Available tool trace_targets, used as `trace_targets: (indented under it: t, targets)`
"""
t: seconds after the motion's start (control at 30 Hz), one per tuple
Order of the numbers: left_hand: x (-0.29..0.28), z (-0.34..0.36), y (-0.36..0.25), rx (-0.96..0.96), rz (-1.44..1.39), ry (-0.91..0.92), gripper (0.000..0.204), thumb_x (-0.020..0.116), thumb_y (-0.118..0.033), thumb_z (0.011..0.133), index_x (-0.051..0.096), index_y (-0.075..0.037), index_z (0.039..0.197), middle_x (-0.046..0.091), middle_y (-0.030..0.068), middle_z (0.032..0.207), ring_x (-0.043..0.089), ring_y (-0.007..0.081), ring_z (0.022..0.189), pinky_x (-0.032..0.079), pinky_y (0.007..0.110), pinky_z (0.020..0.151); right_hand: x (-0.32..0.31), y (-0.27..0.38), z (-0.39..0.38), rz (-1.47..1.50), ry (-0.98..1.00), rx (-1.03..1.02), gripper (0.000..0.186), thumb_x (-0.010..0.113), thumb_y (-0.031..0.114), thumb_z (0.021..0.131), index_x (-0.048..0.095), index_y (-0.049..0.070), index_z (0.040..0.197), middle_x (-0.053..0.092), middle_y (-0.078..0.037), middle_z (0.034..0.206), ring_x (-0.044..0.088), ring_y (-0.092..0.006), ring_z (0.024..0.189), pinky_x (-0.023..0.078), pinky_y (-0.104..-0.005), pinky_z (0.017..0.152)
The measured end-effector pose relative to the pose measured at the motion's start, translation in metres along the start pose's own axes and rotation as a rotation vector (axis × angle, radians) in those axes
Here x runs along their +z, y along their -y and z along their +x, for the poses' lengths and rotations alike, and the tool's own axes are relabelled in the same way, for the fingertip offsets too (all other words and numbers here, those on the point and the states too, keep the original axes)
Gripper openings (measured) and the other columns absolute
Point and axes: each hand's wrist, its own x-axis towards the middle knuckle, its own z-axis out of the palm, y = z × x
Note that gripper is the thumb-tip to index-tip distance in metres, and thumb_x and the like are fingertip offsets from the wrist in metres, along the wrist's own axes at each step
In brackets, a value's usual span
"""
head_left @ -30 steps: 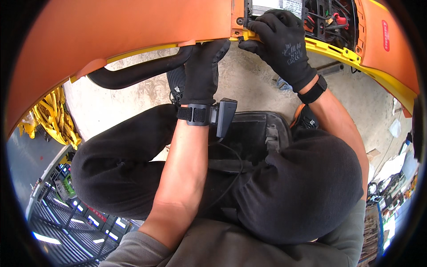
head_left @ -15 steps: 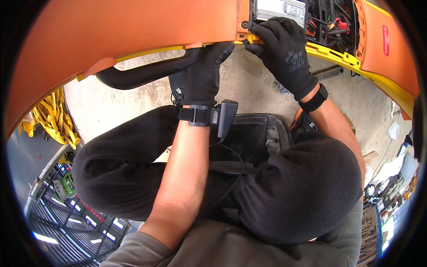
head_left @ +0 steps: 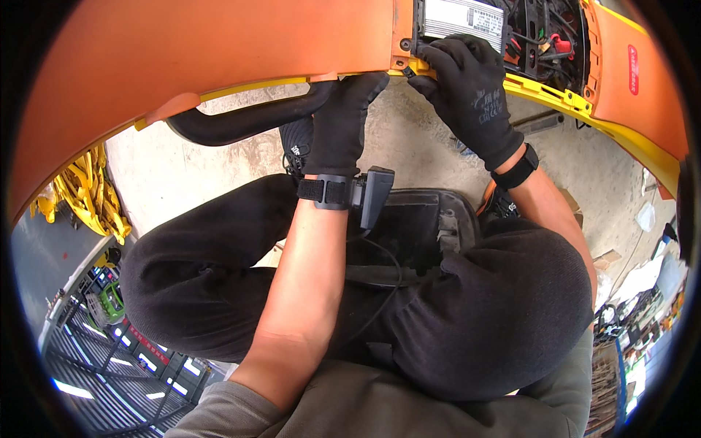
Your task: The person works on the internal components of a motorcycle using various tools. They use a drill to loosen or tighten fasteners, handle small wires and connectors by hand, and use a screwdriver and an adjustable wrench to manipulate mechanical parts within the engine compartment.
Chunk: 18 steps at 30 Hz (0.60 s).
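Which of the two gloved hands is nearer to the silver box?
The right hand, close to the lower edge of the silver box; the left hand is farther away, beside the black handle.

Your left glove (head_left: 341, 124) is black; your right glove (head_left: 464, 80), black too, carries pale grey print (head_left: 488, 107). Your trousers (head_left: 504, 306) are black, your shirt (head_left: 365, 398) grey. The body panel (head_left: 255, 44) before you is orange, its edge strip (head_left: 252, 88) yellow, its bar handle (head_left: 241, 129) black.

Printed label (head_left: 488, 20) on silver box (head_left: 447, 17); red lettered sticker (head_left: 633, 69) on orange panel (head_left: 612, 80); pale print (head_left: 491, 108) (partly blurred) on right glove (head_left: 465, 93).
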Motion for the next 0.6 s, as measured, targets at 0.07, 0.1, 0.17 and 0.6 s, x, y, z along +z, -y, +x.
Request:
trace_targets:
  t: [0.07,0.1,0.17,0.6]
  targets:
    - [0.009,-0.002,-0.001,-0.119,-0.125,-0.038,0.03,0.057,0.005,0.089,0.056,0.001,0.119,0.058,0.0124,0.112,0.062,0.0209,0.101,0.057,0.033,0.087,0.001,0.001,0.0,-0.004,-0.004,0.003,0.036,0.073,0.034,0.076,0.063,0.013,0.103,0.061,-0.003,0.091,0.055,-0.0228,0.09,0.041,-0.0385,0.082]
    - [0.019,-0.003,-0.001,-0.132,-0.229,-0.087,0.037,0.059,0.004,0.087,0.051,0.0,0.123,0.056,0.0116,0.115,0.062,0.0211,0.102,0.057,0.033,0.087,0.0,0.001,0.0,-0.011,-0.008,0.006,0.035,0.073,0.034,0.076,0.063,0.013,0.103,0.061,-0.003,0.091,0.055,-0.0227,0.09,0.042,-0.0383,0.081]
    - [0.031,-0.009,-0.003,-0.089,-0.36,-0.149,0.055,0.064,0.003,0.084,0.041,-0.004,0.133,0.053,0.0103,0.12,0.06,0.0209,0.104,0.056,0.032,0.087,0.001,0.0,0.0,0.005,-0.008,0.004,0.035,0.073,0.034,0.076,0.063,0.013,0.103,0.06,-0.003,0.091,0.055,-0.0226,0.09,0.042,-0.0383,0.08]
    - [0.011,-0.002,-0.002,-0.205,-0.436,-0.036,0.052,0.06,0.001,0.087,0.04,-0.012,0.133,0.051,0.009,0.123,0.059,0.0218,0.107,0.053,0.041,0.091,0.004,-0.008,0.008,0.075,-0.034,-0.02,0.03,0.074,0.037,0.073,0.066,0.014,0.091,0.06,0.001,0.088,0.055,-0.0215,0.087,0.044,-0.0385,0.076]
